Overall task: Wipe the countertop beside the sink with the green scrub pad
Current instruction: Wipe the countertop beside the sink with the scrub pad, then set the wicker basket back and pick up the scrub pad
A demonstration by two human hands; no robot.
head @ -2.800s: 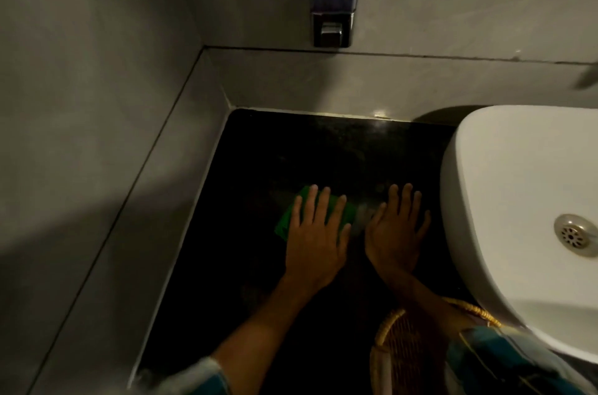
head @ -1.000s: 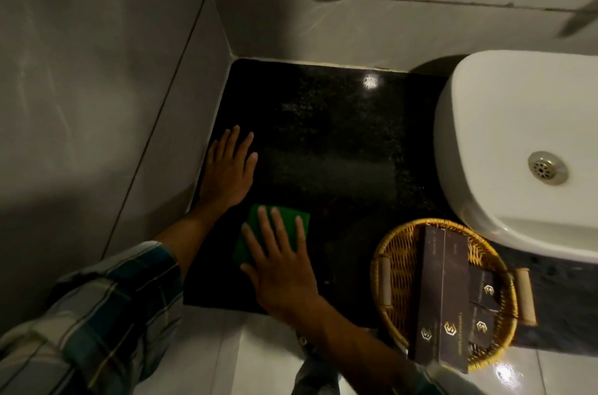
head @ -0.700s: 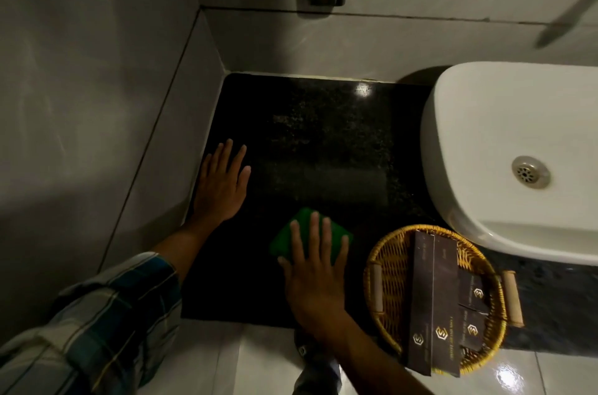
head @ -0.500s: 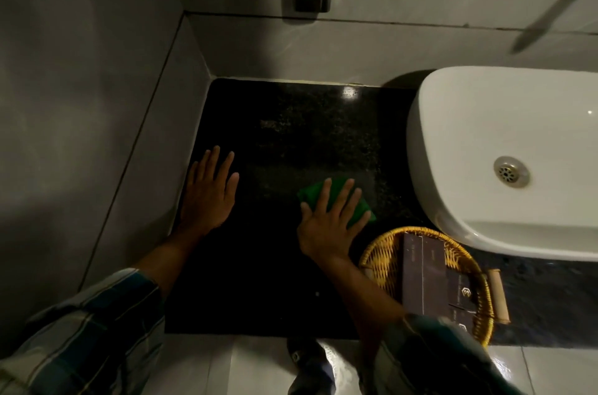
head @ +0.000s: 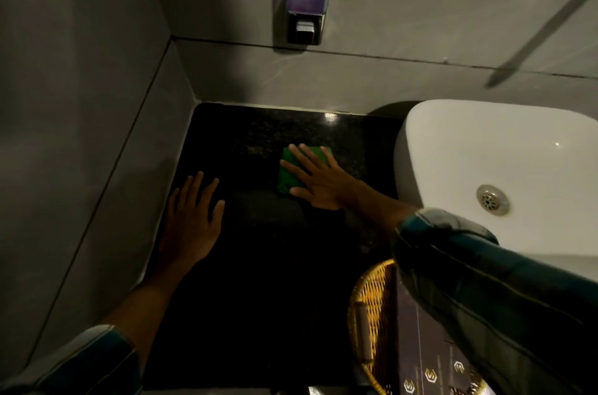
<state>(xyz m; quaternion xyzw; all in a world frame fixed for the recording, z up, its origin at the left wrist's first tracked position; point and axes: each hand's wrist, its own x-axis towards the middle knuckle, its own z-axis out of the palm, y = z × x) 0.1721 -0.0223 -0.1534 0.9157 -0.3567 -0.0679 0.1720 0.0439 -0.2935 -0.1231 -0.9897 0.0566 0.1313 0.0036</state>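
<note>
The basket sits nearest. The left hand stays spread flat on the counter. The right hand, fingers splayed, has pushed the pad farther back, toward the wall, beside the sink.

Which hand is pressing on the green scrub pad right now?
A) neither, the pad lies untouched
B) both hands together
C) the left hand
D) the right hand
D: the right hand lies flat with spread fingers on the green scrub pad, while the left hand rests apart on the bare dark countertop nearer the side wall.
</note>
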